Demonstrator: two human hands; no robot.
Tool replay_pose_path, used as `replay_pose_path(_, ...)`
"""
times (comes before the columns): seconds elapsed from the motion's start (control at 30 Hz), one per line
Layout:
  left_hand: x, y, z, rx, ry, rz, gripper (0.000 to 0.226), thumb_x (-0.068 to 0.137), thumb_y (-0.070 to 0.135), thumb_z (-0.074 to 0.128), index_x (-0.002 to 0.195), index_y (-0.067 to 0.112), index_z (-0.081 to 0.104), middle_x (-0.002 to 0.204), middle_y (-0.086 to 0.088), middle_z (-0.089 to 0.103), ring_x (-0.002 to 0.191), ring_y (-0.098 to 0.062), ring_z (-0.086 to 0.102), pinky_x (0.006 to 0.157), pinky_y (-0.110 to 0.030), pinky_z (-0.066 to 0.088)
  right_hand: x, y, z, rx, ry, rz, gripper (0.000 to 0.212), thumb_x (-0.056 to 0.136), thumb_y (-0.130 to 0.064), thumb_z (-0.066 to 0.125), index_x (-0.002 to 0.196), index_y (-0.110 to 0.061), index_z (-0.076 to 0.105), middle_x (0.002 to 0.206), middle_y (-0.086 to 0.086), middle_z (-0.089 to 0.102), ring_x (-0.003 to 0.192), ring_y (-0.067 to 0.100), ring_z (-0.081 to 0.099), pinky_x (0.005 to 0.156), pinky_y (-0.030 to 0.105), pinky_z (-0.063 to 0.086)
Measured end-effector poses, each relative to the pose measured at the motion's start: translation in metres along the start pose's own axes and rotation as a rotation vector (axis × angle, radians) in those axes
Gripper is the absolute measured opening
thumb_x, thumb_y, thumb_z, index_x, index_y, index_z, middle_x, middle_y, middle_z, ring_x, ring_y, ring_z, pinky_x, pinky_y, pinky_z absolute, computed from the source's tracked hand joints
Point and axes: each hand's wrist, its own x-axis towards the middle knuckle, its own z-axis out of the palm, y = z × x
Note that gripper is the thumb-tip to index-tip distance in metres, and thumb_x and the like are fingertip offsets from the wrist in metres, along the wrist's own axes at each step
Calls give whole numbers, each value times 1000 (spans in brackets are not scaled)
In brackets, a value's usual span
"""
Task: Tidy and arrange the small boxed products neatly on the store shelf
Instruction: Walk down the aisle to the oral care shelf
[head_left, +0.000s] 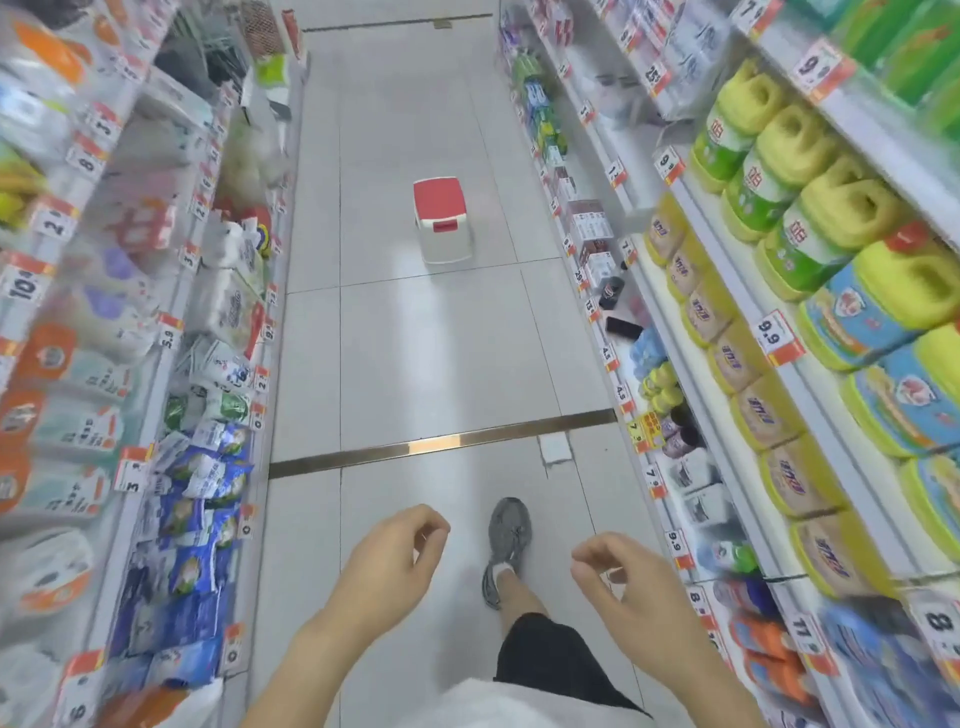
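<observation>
We see the small boxed products (589, 228) on the right-hand shelf at two o'clock, well apart from both hands. Our left hand (395, 561) and right hand (618, 577) hang at six o'clock, fingers loosely curled, grasping nothing. A red-topped stool (441, 218) stands at twelve.

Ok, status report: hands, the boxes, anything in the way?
Left hand and right hand empty, fingers loosely curled. Small boxes ahead on the right shelf, untouched. Red-topped stool standing mid-aisle.
</observation>
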Motion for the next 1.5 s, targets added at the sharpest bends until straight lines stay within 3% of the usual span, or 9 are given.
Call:
replay_pose_path(0.17,151,23,-60,4,1,-70,13,95,29,51,92,33,62,84,21,66,85,0,61,77,-24,51,184,-38,-49,14,-64,-7,10,94,-31,62,91,-40,62,92,-22,68,95,-5,61,81,16,47)
replay_pose_path(0.43,370,43,-175,-71,65,-175,14,96,29,51,89,34,63,82,18,67,80,-1,62,74,-23,52,466,-157,-123,73,-115,-77,7,93,-26,64,92,-32,66,93,-16,70,89,-7,61,78,13,45)
replay_pose_path(0.67,593,45,-270,-107,13,-119,13,96,25,52,90,25,64,81,12,68,81,-2,59,69,-18,47,700,-242,-162,70,-69,-77,6,93,-23,65,94,-29,67,92,-15,70,86,-7,62,83,19,49)
replay_pose_path(0.8,716,73,-342,-113,-23,-95,12,95,25,53,92,27,65,84,14,68,78,-3,60,67,-12,45,791,-282,-198,102,-46,-7,5,94,-25,64,95,-30,66,95,-16,70,88,-8,61,83,15,48)
replay_pose_path(1.1,1011,149,-431,-36,-101,52,13,95,22,54,91,24,66,80,9,70,75,-11,64,72,-30,52,984,-275,-284,174,111,160,10,94,-23,65,91,-32,66,91,-17,70,90,-7,61,77,8,45)
replay_pose_path(1.33,1214,223,-454,51,-170,95,14,97,21,52,90,28,62,69,13,62,61,-2,56,56,-13,40,1185,-271,-374,212,149,143,14,94,-24,64,89,-37,63,91,-17,70,90,-9,61,77,9,45)
replay_pose_path(1.5,1316,265,-488,101,-200,121,14,95,37,48,93,35,62,80,19,67,74,-2,63,71,-27,52,1294,-306,-440,237,152,112,15,93,-24,64,89,-38,63,89,-19,69,87,-10,60,77,7,44)
